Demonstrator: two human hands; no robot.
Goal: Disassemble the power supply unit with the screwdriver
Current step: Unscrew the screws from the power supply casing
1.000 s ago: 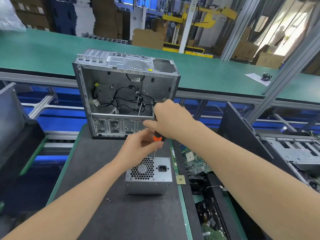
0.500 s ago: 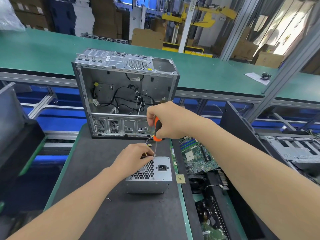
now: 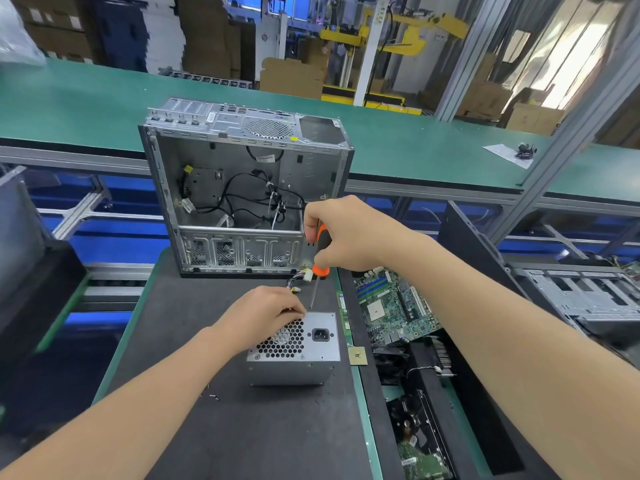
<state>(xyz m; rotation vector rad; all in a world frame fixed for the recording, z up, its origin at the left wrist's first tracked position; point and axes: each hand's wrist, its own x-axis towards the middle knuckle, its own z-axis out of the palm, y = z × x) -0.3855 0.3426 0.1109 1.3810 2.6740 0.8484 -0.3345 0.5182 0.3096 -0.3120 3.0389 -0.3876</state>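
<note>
The PSU (image 3: 294, 351) stands unopened on the tabletop (image 3: 242, 431), the left hand (image 3: 263, 317) with its grip curled on its far edge and the right hand (image 3: 346, 233) with its grip clamped round the screwdriver (image 3: 321, 244), tip at that edge, so disassembly seems barely begun.

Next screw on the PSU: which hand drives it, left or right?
Right. The right hand grips the screwdriver, its tip just above the top edge of the power supply unit. The left hand holds the unit, bracing it.
</note>
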